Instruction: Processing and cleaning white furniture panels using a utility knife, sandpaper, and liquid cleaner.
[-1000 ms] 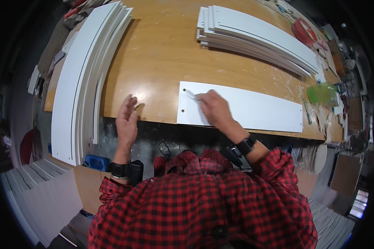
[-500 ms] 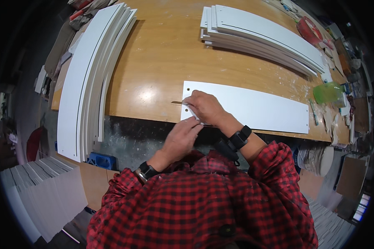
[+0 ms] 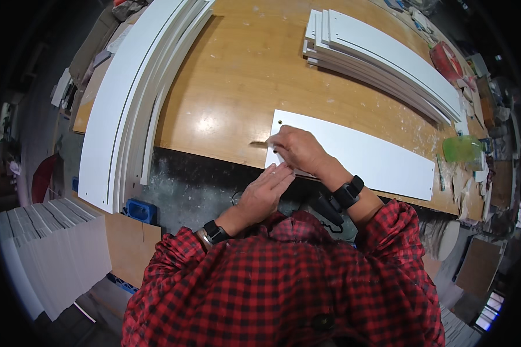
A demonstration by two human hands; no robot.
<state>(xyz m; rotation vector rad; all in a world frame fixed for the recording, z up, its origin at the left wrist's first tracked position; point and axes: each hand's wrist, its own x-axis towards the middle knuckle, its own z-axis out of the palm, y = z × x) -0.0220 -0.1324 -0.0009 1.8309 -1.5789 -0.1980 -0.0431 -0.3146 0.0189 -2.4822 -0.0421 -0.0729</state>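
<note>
A long white board [image 3: 364, 156] lies along the table's near edge, with dark-ringed holes at its left end. My right hand [image 3: 302, 151] is closed over that end, its fingers pinched around a thin brown blade-like strip [image 3: 257, 143] that sticks out to the left past the board. The strip's other end is hidden in my fingers. Just below it my left hand [image 3: 266, 188] grips the board's near left corner, fingers close together at the edge. Between the two hands the fingertips nearly meet. Each wrist wears a dark band.
A stack of grooved white boards [image 3: 139, 87] stands on the left, overhanging the table [image 3: 226, 81]. More white boards [image 3: 388, 55] are piled at the back right. Beyond the board's right end sit a green container [image 3: 463, 149] and a red tape roll [image 3: 446, 59]. White panels [image 3: 58, 248] are stacked at lower left.
The whole view has shifted and turned slightly, so the boards appear farther right. My right hand has moved slightly against the board's left end. Both hands keep to the same end.
</note>
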